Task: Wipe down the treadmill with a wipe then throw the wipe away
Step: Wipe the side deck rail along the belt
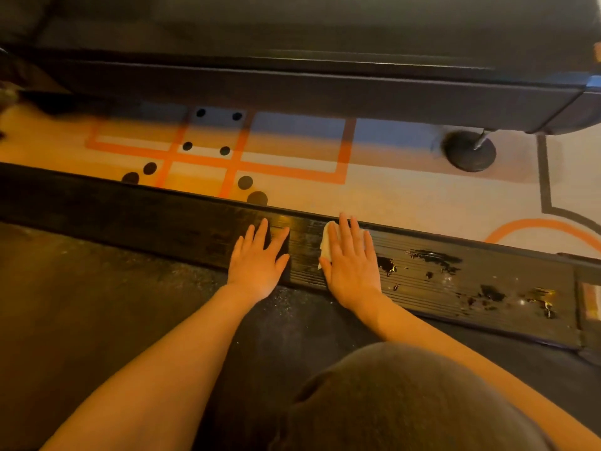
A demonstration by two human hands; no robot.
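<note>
Right hand (353,266) presses wipe (326,244) flat on treadmill rail (471,288).

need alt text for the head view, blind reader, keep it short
Seen from above, a person's right hand presses a white wipe flat on a treadmill's ridged black side rail, while the left hand rests flat on the rail beside it. Worn patches mark the rail to the right, the dark belt lies nearer, and patterned carpet lies beyond.

Two hands (257,258), one wipe (326,244), one treadmill (471,288)
</note>
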